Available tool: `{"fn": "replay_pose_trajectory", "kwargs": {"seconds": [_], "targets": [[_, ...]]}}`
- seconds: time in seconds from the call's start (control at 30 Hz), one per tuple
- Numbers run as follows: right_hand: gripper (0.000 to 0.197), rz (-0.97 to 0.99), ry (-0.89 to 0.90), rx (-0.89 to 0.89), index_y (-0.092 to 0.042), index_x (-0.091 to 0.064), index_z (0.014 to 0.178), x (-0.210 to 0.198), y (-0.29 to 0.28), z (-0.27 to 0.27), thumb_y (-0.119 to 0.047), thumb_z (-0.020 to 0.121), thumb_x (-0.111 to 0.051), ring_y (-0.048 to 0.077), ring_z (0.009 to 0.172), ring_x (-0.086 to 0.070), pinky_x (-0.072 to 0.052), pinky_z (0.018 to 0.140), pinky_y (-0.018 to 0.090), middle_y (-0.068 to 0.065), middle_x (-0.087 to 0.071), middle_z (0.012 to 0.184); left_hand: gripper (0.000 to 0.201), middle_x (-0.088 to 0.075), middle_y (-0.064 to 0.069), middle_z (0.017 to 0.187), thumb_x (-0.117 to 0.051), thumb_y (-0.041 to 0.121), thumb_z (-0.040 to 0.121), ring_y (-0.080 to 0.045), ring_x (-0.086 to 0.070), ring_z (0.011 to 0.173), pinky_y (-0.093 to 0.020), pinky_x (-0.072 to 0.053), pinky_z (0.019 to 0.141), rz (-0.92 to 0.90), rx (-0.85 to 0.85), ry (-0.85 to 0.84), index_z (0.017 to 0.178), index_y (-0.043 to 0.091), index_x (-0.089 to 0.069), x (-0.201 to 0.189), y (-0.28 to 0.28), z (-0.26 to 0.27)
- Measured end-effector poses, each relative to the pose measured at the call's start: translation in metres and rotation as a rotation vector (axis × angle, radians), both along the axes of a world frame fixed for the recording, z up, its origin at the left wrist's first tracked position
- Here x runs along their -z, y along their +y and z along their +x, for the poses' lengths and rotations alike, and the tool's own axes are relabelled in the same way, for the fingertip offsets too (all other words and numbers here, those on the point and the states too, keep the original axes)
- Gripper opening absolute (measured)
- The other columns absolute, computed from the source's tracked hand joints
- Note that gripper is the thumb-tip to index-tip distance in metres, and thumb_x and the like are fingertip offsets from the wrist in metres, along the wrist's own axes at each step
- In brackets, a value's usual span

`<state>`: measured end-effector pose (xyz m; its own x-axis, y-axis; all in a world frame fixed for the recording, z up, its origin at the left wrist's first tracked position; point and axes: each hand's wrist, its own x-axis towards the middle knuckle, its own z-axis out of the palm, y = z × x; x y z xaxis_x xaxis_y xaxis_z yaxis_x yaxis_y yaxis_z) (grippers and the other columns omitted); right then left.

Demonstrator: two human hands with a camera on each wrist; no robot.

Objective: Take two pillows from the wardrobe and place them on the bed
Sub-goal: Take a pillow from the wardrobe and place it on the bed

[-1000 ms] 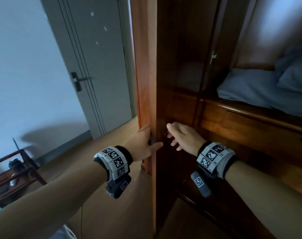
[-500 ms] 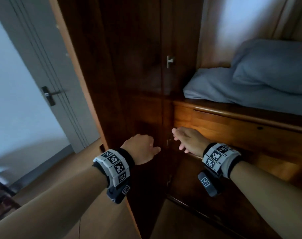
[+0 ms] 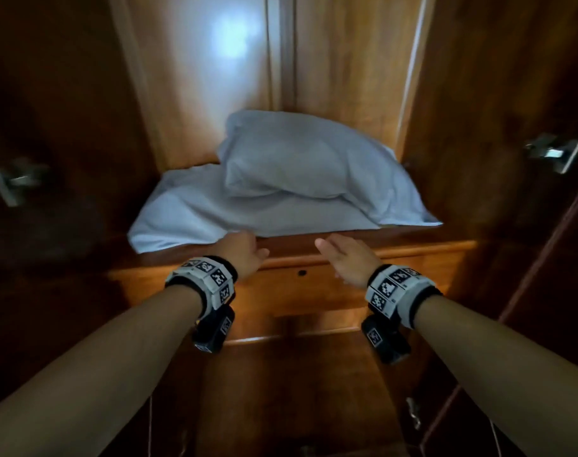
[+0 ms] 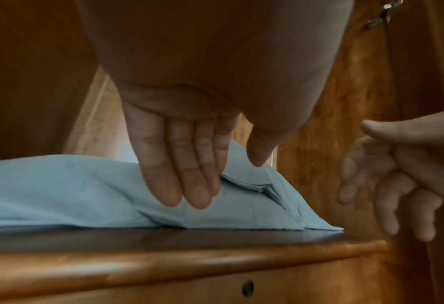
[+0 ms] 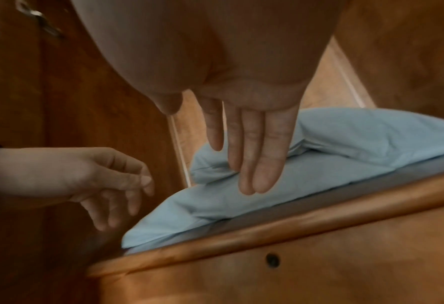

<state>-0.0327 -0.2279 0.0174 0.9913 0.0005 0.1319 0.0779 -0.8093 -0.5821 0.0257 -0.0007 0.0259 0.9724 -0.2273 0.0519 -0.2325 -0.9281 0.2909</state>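
At the shelf's front edge, doors now swung wide; your left hand and right hand hover empty, fingers loose, before the stacked pillows — grab next.

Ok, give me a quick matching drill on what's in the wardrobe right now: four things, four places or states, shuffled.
Things:
1. upper pillow
2. lower pillow
3. left hand
4. drawer keyhole

Places or states:
A. flat on the wooden shelf
B. open, at the lower pillow's front edge
C. in the drawer front below the shelf
D. lying on the other pillow

Pairs: 1-D, 2-A, 3-B, 4-C
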Motion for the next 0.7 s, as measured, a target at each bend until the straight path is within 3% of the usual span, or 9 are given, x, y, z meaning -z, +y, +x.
{"fn": "replay_pose_trajectory", "kwargs": {"seconds": [0.13,0.2,0.3,0.43,0.5,0.6,0.7], "targets": [[0.046,0.006,-0.051,0.106,-0.016,-0.051,0.080,-0.009,-0.036,0.079,-0.060,0.091,-0.039,0.033,0.083,-0.061,-0.050,0.080,0.045,0.010,-0.063,0.079,0.040,-0.063,-0.012,0.121,-0.055,0.044,0.093,-0.034,-0.060,0.109,-0.040,-0.051,0.090,-0.051,0.014,-0.049,0.120,0.015,-0.058,-0.003,-0.039,0.096],[0.044,0.004,-0.051,0.143,-0.011,-0.055,0.090,-0.017,-0.051,0.112,-0.054,0.092,-0.045,0.033,0.089,-0.061,-0.047,0.080,0.040,0.013,-0.064,0.089,0.045,-0.057,-0.013,0.130,-0.057,0.042,0.092,-0.035,-0.055,0.119,-0.042,-0.048,0.096,-0.089,0.035,-0.100,0.127,0.014,-0.053,-0.007,-0.050,0.139],[0.045,-0.012,-0.032,0.200,-0.010,-0.055,0.111,-0.029,-0.074,0.157,-0.051,0.091,-0.054,0.031,0.104,-0.060,-0.043,0.081,0.034,0.010,-0.062,0.109,0.047,-0.049,-0.019,0.133,-0.062,0.036,0.090,-0.040,-0.048,0.123,-0.047,-0.043,0.102,-0.191,0.064,-0.221,0.126,0.008,-0.050,-0.025,-0.057,0.200],[0.071,-0.081,0.003,0.304,-0.015,-0.041,0.137,-0.042,-0.101,0.218,-0.053,0.082,-0.065,0.031,0.121,-0.053,-0.044,0.095,0.037,0.012,-0.051,0.136,0.060,-0.040,-0.019,0.144,-0.061,0.043,0.087,-0.042,-0.038,0.132,-0.054,-0.037,0.107,-0.188,0.006,-0.299,0.134,0.010,-0.042,-0.056,-0.056,0.265],[0.085,-0.109,0.017,0.347,-0.016,-0.032,0.145,-0.046,-0.113,0.253,-0.053,0.078,-0.070,0.033,0.127,-0.049,-0.043,0.103,0.041,0.013,-0.044,0.142,0.075,-0.027,-0.020,0.153,-0.060,0.050,0.087,-0.042,-0.025,0.141,-0.055,-0.030,0.113,-0.125,-0.025,-0.260,0.144,0.012,-0.031,-0.064,-0.059,0.289],[0.109,-0.228,0.048,0.371,-0.015,-0.019,0.152,-0.051,-0.133,0.302,-0.057,0.069,-0.075,0.036,0.134,-0.041,-0.039,0.107,0.045,0.016,-0.037,0.149,0.094,-0.011,-0.020,0.160,-0.061,0.061,0.082,-0.043,-0.012,0.147,-0.056,-0.022,0.117,-0.107,-0.101,-0.197,0.153,0.018,-0.015,-0.073,-0.063,0.321],[0.126,-0.343,0.092,0.381,-0.016,-0.017,0.152,-0.049,-0.158,0.342,-0.066,0.054,-0.078,0.037,0.139,-0.035,-0.037,0.109,0.050,0.016,-0.030,0.155,0.122,-0.010,-0.014,0.164,-0.068,0.072,0.068,-0.036,-0.013,0.150,-0.049,-0.020,0.121,-0.120,-0.158,-0.088,0.155,0.013,-0.006,-0.076,-0.054,0.358]]}}
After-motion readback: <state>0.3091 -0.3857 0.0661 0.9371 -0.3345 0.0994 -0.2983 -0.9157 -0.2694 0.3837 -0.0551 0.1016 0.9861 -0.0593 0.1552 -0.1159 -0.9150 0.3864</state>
